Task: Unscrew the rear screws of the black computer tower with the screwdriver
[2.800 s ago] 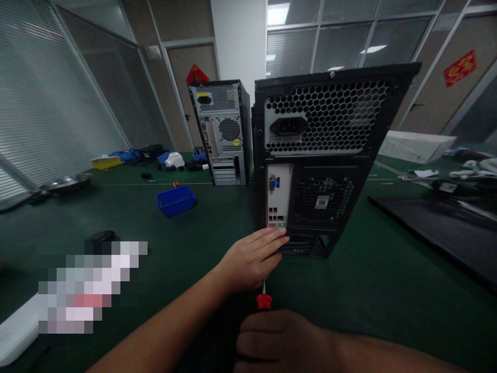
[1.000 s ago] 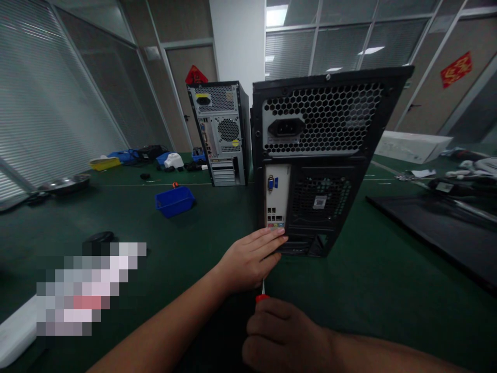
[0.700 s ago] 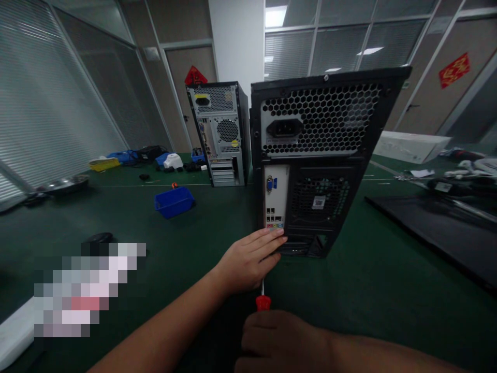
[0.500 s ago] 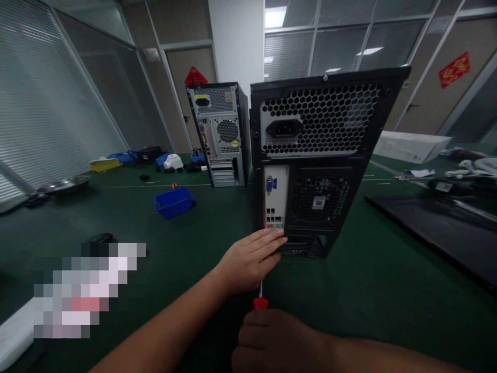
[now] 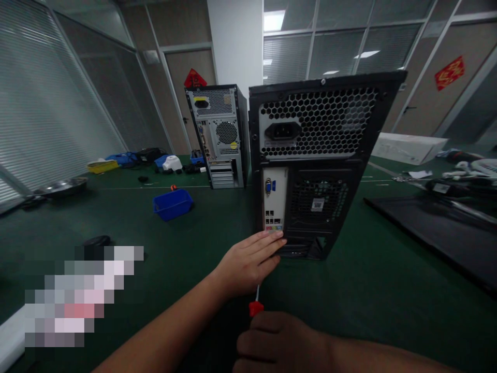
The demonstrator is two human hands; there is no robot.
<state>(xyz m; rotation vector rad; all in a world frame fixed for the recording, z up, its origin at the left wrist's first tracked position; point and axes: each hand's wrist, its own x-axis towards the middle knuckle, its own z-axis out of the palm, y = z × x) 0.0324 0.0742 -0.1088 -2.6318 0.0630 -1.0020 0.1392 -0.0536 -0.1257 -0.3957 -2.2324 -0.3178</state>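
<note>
A black computer case (image 5: 334, 166) stands upright in front of me, its rear panel with honeycomb grille and ports facing my way. My left hand (image 5: 248, 261) has its fingers stretched out, lying over the lower left of that panel, just below the coloured audio jacks. A red-handled screwdriver (image 5: 256, 309) is gripped in my right hand (image 5: 277, 342), which is closed around the handle at the bottom of the view. Its thin metal shaft points up toward the case. The shaft's tip is hidden behind my left hand.
A second computer case (image 5: 221, 140) stands behind, to the left. On the green table sit a blue bin (image 5: 173, 203), a metal tray (image 5: 64, 189) and a yellow tray (image 5: 103, 166). A flat black panel (image 5: 430, 233) and a white box (image 5: 409, 147) lie at right. One patch at lower left is pixelated.
The screwdriver's handle has shifted slightly left and down, so its shaft leans more. My left hand stays against the case. The whole view has shifted a little.
</note>
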